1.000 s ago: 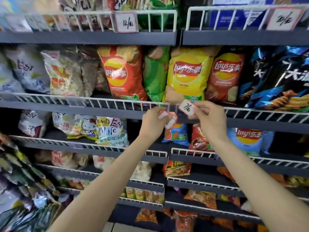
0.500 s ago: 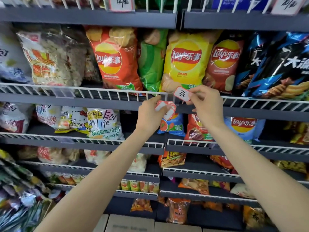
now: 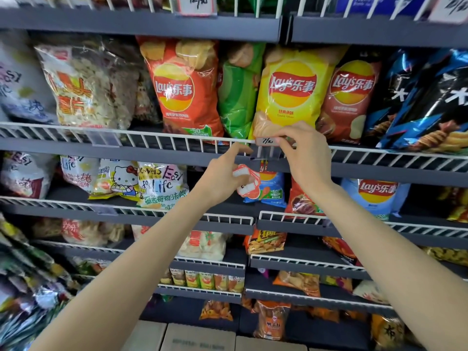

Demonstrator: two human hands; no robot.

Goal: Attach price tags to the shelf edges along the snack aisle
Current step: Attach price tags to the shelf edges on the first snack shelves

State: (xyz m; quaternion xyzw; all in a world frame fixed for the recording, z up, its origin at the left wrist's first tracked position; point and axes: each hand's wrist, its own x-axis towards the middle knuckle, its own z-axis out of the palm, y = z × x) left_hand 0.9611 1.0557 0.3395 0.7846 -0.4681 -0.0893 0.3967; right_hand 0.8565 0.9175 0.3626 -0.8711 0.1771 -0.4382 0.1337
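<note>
My right hand (image 3: 305, 158) pinches a white price tag (image 3: 265, 141) marked 7 at the top of a clear plastic tag holder (image 3: 266, 154), which hangs on the white wire rail (image 3: 177, 138) of the grey shelf edge (image 3: 152, 152), below the yellow chip bag (image 3: 291, 92). My left hand (image 3: 222, 177) grips a small stack of red-and-white blank tags (image 3: 247, 182), and its index finger points up to touch the holder's left side.
Chip and snack bags fill all shelves. Filled tag holders hang on the top rail (image 3: 196, 6) and at the far right (image 3: 449, 8); an empty clear holder (image 3: 105, 140) sits at the left. Cardboard boxes (image 3: 200, 338) stand on the floor below.
My right hand has brought the tag from the air down into the holder on the rail. My left index finger has stretched up to the holder. The view has moved closer and lower.
</note>
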